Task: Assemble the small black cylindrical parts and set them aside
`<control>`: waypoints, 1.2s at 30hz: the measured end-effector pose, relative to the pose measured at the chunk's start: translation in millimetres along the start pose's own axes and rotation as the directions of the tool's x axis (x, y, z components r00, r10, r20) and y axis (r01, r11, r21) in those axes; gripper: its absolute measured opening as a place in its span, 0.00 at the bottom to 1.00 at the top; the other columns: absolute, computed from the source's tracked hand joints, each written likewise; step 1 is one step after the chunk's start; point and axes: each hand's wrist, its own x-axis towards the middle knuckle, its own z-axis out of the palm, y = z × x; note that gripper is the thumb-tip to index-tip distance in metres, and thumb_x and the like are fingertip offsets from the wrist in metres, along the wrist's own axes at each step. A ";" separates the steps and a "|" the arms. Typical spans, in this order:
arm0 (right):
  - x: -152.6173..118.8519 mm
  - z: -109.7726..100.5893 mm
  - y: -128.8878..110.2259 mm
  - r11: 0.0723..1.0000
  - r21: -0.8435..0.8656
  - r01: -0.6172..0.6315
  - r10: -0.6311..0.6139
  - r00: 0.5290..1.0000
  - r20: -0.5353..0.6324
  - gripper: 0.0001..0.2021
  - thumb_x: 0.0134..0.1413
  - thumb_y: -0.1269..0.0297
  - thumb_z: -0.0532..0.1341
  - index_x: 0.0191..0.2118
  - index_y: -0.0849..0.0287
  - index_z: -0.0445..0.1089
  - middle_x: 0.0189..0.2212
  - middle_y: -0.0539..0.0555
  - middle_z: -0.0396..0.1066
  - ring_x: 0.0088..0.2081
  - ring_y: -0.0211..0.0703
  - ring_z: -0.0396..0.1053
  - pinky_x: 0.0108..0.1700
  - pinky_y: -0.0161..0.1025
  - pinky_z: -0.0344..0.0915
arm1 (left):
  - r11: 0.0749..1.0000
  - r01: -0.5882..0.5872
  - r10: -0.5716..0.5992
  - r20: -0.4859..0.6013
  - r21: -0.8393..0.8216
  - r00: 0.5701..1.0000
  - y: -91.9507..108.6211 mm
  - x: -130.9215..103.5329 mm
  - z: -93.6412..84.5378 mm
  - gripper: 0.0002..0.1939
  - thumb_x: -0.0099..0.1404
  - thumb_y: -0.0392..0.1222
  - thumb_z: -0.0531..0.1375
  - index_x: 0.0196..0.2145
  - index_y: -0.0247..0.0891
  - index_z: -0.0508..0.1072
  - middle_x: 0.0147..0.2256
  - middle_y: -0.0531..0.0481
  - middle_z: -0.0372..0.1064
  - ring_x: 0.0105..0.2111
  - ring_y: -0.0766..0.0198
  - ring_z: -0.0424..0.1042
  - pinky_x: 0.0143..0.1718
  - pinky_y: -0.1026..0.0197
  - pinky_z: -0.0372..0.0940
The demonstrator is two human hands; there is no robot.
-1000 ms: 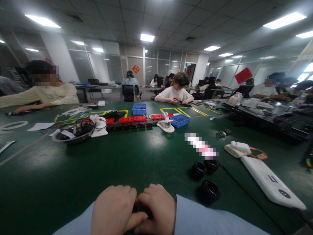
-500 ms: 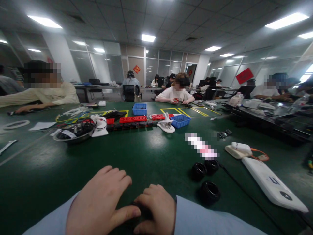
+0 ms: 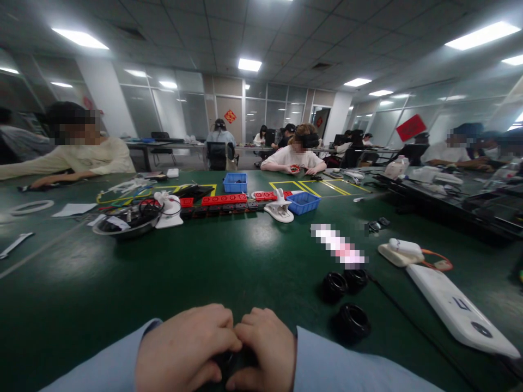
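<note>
Side by side at the bottom centre of the head view are my left hand [image 3: 183, 345] and my right hand [image 3: 267, 348]. Both have curled fingers, and their fingertips meet or nearly meet. Between them is a black object [image 3: 229, 358], mostly covered by the fingers, so its kind cannot be told. My right hand is closed round its right side; my left thumb and fingers close on it from the left. To the right of my right hand, several black rings, one a thick ribbed ring [image 3: 353, 321], rest on the green table [image 3: 261, 261].
A white device [image 3: 460, 310] with a black cable lies at the right. Further back are a white clip stand [image 3: 279, 207], blue bins [image 3: 304, 202], a red-and-black row of parts [image 3: 224, 202] and a metal bowl [image 3: 125, 231]. A wrench [image 3: 16, 245] lies far left. Other people sit around.
My left hand has moved down and right, and its spread fingers have curled in on the black object beside my right hand. My right hand has hardly moved.
</note>
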 end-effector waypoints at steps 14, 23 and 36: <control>10.2 -3.4 5.2 0.994 0.080 0.071 -0.071 0.997 -0.008 0.18 0.41 0.49 0.65 0.32 0.58 0.67 0.28 0.49 0.65 0.33 0.40 0.60 0.34 0.35 0.52 | 0.887 0.420 -0.391 -0.171 0.193 0.904 25.3 10.3 16.7 0.11 0.57 0.41 0.59 0.35 0.32 0.74 0.35 0.40 0.71 0.37 0.49 0.71 0.38 0.52 0.64; 25.9 0.3 -8.9 0.996 0.089 -0.007 0.014 0.997 -0.075 0.21 0.43 0.51 0.65 0.42 0.57 0.68 0.35 0.52 0.68 0.38 0.45 0.62 0.39 0.39 0.55 | 0.814 0.552 -0.442 -0.422 0.183 0.792 -3.7 8.4 32.9 0.22 0.62 0.53 0.51 0.32 0.30 0.74 0.30 0.38 0.72 0.32 0.49 0.73 0.31 0.55 0.63; 48.4 -4.8 1.4 0.985 0.053 0.167 -0.170 0.984 0.054 0.18 0.39 0.57 0.68 0.40 0.56 0.72 0.33 0.49 0.66 0.37 0.41 0.63 0.38 0.34 0.57 | 0.995 -0.018 -0.040 -0.568 -0.096 0.822 -55.9 -28.9 60.0 0.20 0.56 0.45 0.57 0.46 0.38 0.68 0.44 0.43 0.66 0.45 0.54 0.66 0.46 0.54 0.61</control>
